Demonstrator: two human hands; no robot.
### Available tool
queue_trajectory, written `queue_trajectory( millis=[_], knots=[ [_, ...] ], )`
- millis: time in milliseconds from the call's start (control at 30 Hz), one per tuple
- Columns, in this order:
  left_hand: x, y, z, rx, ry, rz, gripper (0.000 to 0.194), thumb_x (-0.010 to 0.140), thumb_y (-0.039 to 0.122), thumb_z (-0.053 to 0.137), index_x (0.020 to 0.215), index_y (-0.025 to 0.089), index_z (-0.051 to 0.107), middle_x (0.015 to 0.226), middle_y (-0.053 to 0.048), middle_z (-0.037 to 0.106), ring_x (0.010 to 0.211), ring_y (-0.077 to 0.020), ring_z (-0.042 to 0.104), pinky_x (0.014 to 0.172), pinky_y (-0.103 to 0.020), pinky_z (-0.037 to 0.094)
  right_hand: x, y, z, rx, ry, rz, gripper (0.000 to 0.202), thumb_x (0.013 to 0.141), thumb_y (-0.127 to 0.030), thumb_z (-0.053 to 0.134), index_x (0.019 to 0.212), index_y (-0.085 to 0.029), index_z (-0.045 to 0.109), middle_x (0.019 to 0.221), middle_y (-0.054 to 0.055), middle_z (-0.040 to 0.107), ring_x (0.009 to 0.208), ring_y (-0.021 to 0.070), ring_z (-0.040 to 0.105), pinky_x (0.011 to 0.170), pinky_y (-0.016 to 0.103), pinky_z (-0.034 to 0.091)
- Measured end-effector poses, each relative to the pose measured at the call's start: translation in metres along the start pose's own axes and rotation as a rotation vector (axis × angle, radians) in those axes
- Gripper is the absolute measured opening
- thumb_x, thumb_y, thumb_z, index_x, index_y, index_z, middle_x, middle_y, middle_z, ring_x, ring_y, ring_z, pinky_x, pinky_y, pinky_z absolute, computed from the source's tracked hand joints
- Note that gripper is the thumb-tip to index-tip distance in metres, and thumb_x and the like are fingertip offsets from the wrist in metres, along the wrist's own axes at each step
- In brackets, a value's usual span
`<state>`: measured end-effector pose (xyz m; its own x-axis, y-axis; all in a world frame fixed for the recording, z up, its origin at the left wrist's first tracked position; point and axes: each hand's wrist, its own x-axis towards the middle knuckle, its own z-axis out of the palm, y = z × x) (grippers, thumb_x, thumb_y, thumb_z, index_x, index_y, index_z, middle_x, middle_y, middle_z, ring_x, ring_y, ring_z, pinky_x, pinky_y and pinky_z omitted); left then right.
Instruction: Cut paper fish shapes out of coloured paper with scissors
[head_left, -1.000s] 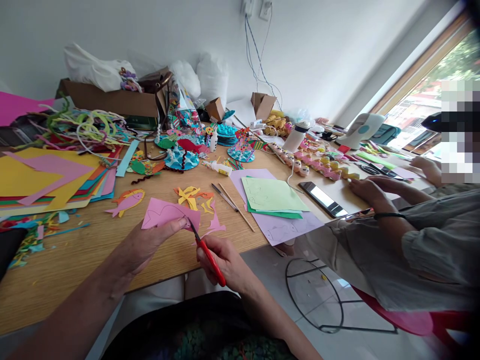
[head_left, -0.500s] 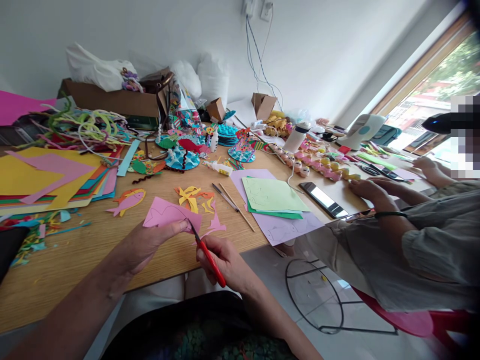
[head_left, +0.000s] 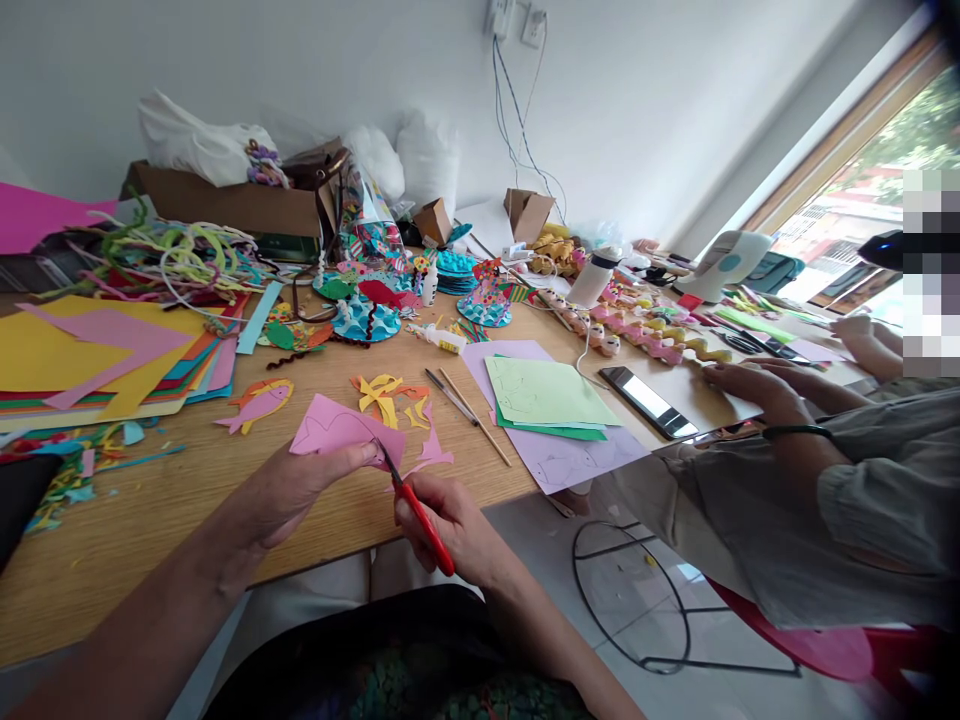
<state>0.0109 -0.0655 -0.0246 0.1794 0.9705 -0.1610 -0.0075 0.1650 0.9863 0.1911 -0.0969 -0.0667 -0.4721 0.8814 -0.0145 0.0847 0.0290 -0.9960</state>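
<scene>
A white wall (head_left: 300, 60) backs a wood-grained desk (head_left: 165, 520), with a window (head_left: 847, 190) at the right; a cardboard box (head_left: 225, 203) stands by the wall, and a tangle of fuzzy craft stems (head_left: 187, 250) lies in front of it. Over the near edge of the desk, the left hand (head_left: 300, 485) has its fingers clamped on the pink paper (head_left: 321, 422), which bears a pencil-drawn outline; the right hand (head_left: 450, 522) has its fingers closed around the red handles of the scissors (head_left: 429, 530), whose blades meet the right part of that paper, close to the left thumb.

Beyond the paper lie yellow and orange scraps (head_left: 381, 402), with a pink offcut (head_left: 433, 440) beside them; a pink and orange paper fish (head_left: 261, 403) rests to their left; to their right are a pen (head_left: 450, 396) and a thin wooden stick (head_left: 480, 424), then a light green sheet (head_left: 547, 388) on top of a purple sheet (head_left: 581, 462). A phone (head_left: 649, 403) lies farther right, near another person's hand (head_left: 754, 388); stacked coloured paper (head_left: 60, 350) fills the left side of the desk.
</scene>
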Motion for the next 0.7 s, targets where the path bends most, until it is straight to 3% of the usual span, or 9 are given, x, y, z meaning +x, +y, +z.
queue_trajectory(
  millis=[567, 700],
  knots=[
    [-0.0014, -0.0036, -0.0026, -0.001, 0.005, 0.054, 0.013, 0.066, 0.034, 0.074, 0.07, 0.022, 0.071, 0.077, 0.0, 0.075, 0.086, -0.0246, 0.066, 0.085, -0.035, 0.05, -0.0001, 0.0021, 0.0028, 0.003, 0.049, -0.006, 0.043, 0.085, -0.054, 0.06, 0.064, -0.019, 0.046, 0.053, -0.005, 0.039, 0.05, 0.0085, 0.033, 0.046, 0.021, 0.025],
    [-0.0007, -0.0072, -0.0034, -0.003, 0.073, 0.074, 0.016, 0.068, 0.037, 0.073, 0.073, 0.022, 0.07, 0.08, -0.001, 0.075, 0.086, -0.025, 0.065, 0.084, -0.036, 0.05, 0.0002, 0.0011, 0.0033, 0.001, 0.057, -0.009, 0.043, 0.084, -0.054, 0.06, 0.063, -0.019, 0.046, 0.053, -0.005, 0.039, 0.05, 0.009, 0.033, 0.046, 0.021, 0.025]
  ],
)
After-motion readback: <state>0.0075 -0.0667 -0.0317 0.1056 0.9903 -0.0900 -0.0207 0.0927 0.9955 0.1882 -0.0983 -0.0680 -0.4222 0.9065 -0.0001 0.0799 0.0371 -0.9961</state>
